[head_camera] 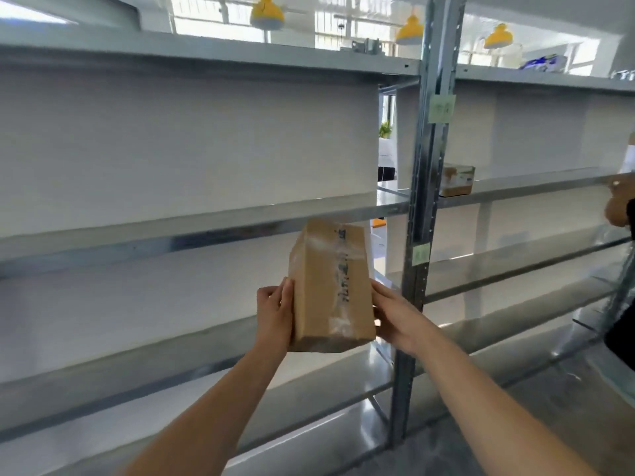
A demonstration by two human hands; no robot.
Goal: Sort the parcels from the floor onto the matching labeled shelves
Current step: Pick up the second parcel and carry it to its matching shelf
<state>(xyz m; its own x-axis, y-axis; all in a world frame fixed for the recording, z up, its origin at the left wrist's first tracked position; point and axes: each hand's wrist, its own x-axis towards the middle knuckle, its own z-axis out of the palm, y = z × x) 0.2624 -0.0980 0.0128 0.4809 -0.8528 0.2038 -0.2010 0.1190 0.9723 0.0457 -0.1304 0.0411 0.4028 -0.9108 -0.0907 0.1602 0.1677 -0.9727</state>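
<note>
Both hands hold a brown cardboard parcel sealed with clear tape (331, 286) upright in the air in front of the grey metal shelving unit (206, 221). The left hand (275, 312) presses its fingers flat against the parcel's left side, and the right hand (395, 316) clasps the right side near the bottom, so the box is gripped between them. The parcel's top edge reaches the front lip of the middle shelf board but it rests on no shelf. A line of dark printing runs down the tape strip; it is too blurred to read.

Just right of the parcel stands the perforated grey steel upright post (427, 201), dividing the left bay from the right one. Two pale green paper labels are stuck on it, an upper one (442, 108) and a lower one (421, 254); their writing cannot be made out. The left bay's boards near the parcel lie bare and wide. In the right bay, a small brown and white carton (457, 180) sits on the middle shelf, right beside the post. Another person's arm (618, 207) shows at the right edge. Yellow pendant lamps (267, 12) hang above the top shelf
</note>
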